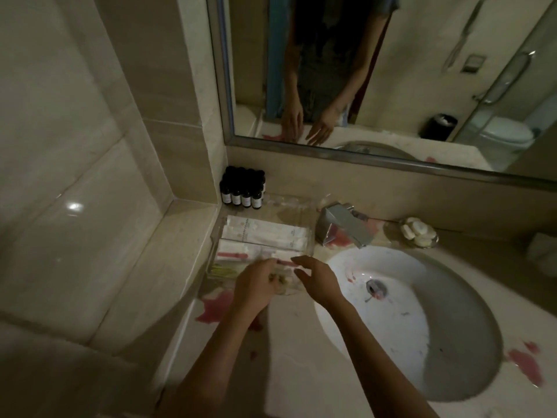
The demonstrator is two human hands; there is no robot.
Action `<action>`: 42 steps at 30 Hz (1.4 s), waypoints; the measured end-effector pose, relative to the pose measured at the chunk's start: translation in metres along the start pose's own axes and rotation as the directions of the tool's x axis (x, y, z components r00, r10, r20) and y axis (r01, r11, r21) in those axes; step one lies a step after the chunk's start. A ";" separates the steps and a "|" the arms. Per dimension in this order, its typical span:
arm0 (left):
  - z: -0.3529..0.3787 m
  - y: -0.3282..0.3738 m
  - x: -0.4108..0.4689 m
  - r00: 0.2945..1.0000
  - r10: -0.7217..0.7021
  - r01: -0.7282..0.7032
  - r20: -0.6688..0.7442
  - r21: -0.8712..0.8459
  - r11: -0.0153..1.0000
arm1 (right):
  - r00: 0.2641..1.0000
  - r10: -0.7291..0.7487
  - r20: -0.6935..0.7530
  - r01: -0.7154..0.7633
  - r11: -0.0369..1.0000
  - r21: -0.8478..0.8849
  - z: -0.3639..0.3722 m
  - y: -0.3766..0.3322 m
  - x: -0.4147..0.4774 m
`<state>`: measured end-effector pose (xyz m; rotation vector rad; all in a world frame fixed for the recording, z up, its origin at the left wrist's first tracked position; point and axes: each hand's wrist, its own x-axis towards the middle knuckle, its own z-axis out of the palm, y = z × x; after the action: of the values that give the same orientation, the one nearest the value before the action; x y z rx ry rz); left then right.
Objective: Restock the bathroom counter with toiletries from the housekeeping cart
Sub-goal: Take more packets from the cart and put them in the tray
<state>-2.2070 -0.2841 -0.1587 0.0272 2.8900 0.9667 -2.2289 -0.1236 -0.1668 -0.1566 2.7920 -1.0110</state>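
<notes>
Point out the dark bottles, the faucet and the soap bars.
dark bottles [243,188]: head view, middle of the cluster in the counter corner.
faucet [346,226]: head view, top of the metal spout.
soap bars [417,229]: head view, the middle bar.

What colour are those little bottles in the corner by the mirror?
The little bottles are dark and black-capped, with pale labels; head view.

Cannot read any wording. On the dark bottles [242,191], pale labels with print too small to make out. On the white sachets [265,232] in the clear tray [215,247], a small emblem and a faint line of characters, blurred past reading.
</notes>
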 end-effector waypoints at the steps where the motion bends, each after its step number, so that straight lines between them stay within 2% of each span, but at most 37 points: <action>1: -0.004 0.004 -0.005 0.999 -0.004 0.004 -0.033 0.007 1.000 | 0.999 -0.003 -0.038 0.005 0.999 0.040 -0.005 -0.001 -0.004; 4: -0.009 0.011 -0.020 0.996 -0.024 0.022 -0.087 -0.019 1.000 | 0.993 -0.018 -0.120 0.039 0.984 0.175 -0.020 -0.007 -0.022; 8: -0.004 0.025 -0.039 0.991 -0.073 0.062 -0.110 -0.107 0.992 | 0.989 -0.030 -0.147 0.072 0.956 0.286 -0.038 -0.010 -0.050; 12: 0.010 0.051 -0.055 0.988 -0.124 0.097 -0.095 -0.246 0.964 | 0.982 -0.059 -0.179 0.113 0.945 0.307 -0.064 -0.002 -0.078; 19: 0.046 0.123 -0.091 0.994 -0.093 0.073 -0.063 -0.275 0.959 | 0.975 -0.024 -0.222 0.096 0.944 0.315 -0.119 0.037 -0.133; 23: 0.063 0.154 -0.115 0.991 -0.096 0.069 -0.094 -0.253 0.965 | 0.980 -0.031 -0.196 0.093 0.945 0.315 -0.136 0.057 -0.159; 28: 0.069 0.170 -0.156 0.969 -0.187 0.128 -0.160 -0.322 0.938 | 0.987 -0.088 -0.132 0.125 0.944 0.305 -0.140 0.070 -0.181; 32: 0.071 0.166 -0.203 0.920 -0.302 0.203 -0.251 -0.355 0.913 | 0.984 -0.171 -0.057 0.180 0.920 0.347 -0.125 0.077 -0.201; 36: 0.077 0.149 -0.257 0.823 -0.458 0.311 -0.336 -0.410 0.858 | 0.967 -0.247 0.053 0.209 0.899 0.384 -0.102 0.074 -0.224; 39: 0.080 0.141 -0.295 0.754 -0.553 0.402 -0.354 -0.417 0.815 | 0.939 -0.315 0.138 0.232 0.878 0.419 -0.084 0.061 -0.236; 42: 0.077 0.138 -0.326 0.689 -0.589 0.437 -0.424 -0.405 0.803 | 0.894 -0.397 0.208 0.283 0.860 0.424 -0.070 0.038 -0.248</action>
<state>-1.8766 -0.1432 -0.1098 -1.2097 2.8526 1.3954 -2.0005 -0.0123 -0.1084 -0.7115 2.2900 -1.4609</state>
